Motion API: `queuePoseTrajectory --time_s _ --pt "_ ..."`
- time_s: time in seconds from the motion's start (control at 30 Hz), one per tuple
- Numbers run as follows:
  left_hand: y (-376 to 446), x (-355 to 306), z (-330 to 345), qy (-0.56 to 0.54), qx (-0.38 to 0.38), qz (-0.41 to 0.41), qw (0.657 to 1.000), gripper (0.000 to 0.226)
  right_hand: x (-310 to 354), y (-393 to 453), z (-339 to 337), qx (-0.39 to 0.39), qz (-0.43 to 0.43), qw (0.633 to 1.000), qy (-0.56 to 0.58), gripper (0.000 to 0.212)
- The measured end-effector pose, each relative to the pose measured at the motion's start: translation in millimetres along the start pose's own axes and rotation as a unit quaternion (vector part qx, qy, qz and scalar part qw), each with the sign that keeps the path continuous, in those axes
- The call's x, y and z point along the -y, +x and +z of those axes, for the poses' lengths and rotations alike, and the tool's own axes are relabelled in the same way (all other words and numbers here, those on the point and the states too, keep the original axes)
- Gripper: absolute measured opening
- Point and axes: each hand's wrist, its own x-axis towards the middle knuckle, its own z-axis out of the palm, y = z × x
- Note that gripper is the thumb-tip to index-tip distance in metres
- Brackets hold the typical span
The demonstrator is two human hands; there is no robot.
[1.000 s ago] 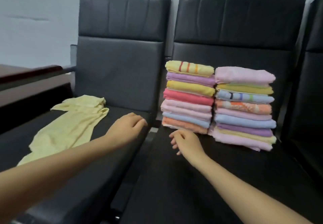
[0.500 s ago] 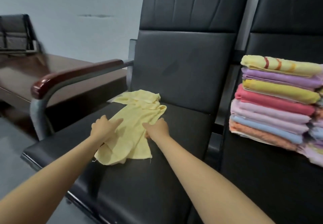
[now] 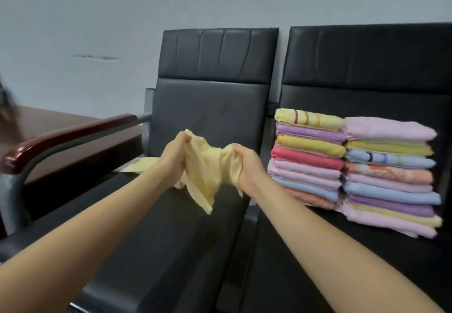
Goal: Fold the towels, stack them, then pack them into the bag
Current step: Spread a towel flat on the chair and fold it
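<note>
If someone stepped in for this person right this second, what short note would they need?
Left hand and right hand: each grips one side of the yellow towel, lifted above the left chair seat; its far end trails onto the seat.
Done: two stacks of folded towels stand side by side on the right chair seat.
Left: fold this towel, stack it, pack all. No bag is in view.

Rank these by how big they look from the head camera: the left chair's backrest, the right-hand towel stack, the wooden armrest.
1. Backrest
2. Right-hand towel stack
3. Wooden armrest
The armrest sits nearer the camera, so its true size is unsure.
</note>
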Motion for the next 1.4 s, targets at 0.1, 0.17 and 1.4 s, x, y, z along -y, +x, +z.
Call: queuePoseTrajectory --time_s 0.1,0.17,1.4 --pt "-34.9 -44.5 62.5 0.007 0.048 0.072 0.996 0.029 74.5 -46.4 -30.8 0.007 -0.075 0.996 0.043 0.034" --pt "-53.8 -71.9 103.0 -0.023 0.063 0.085 0.994 0.022 118.3 -76.7 -47.4 -0.01 -0.106 0.993 0.057 0.036" --pt "-187.9 133.6 139.7 0.561 0.218 0.017 0.799 0.041 29.8 -324.6 -344.2 -0.307 0.151 0.752 -0.563 0.029"
